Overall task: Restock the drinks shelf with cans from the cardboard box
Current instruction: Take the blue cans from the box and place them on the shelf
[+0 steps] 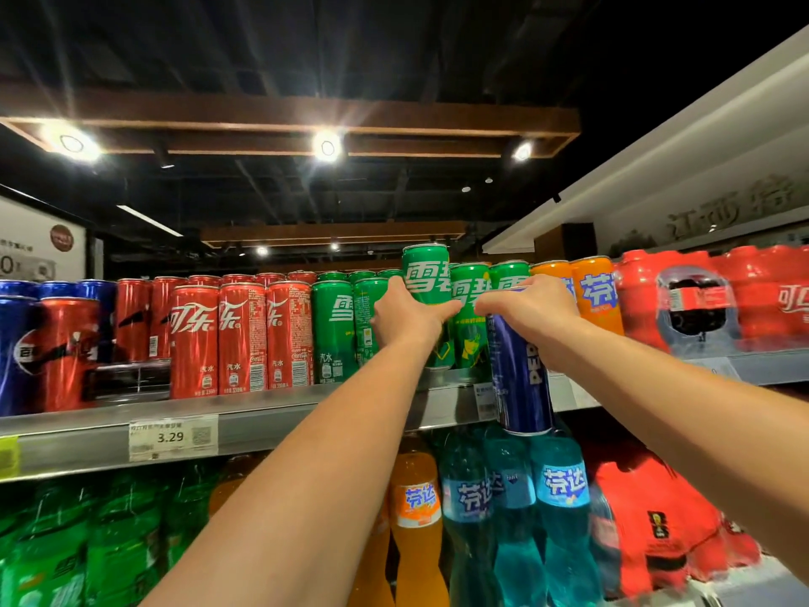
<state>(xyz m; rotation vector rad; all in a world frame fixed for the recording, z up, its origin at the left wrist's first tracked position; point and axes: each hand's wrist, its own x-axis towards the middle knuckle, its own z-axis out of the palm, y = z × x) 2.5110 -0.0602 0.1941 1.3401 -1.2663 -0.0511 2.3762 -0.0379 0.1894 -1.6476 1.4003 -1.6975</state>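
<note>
- Dark blue slim aluminium cans (17,343): far left of the grey metal shelf (87,440), upright, several rows deep.
- Red slim cans with white script (240,339): next along, upright, packed side by side to the shelf's front edge.
- White price label reading 3.29 (173,438): fixed on the shelf's front lip, below the red cans.
- Green slim cans with white lettering (332,330): upright, just right of the red ones.
- Left hand (407,317): arm reaching up from below; fingers and thumb wrapped round the lower half of one raised green can (427,273). The can is upright, its top higher than its neighbours; its base is hidden behind the hand.
- Further green cans (470,300): upright on the shelf, behind and between the two hands.
- Right hand (529,308): fingers curled over the upper end of a blue slim can with white lettering (518,374). The can hangs slightly tilted in front of the shelf lip, its lower end below the lip.
- Orange slim cans (595,291): upright, just right of the right hand.
- Red shrink-wrapped multipacks (700,300): far right of the shelf.
- Lower tier: green plastic bottles (87,541), an orange bottle (416,519), light blue bottles (560,497), red wrapped packs (656,519).
</note>
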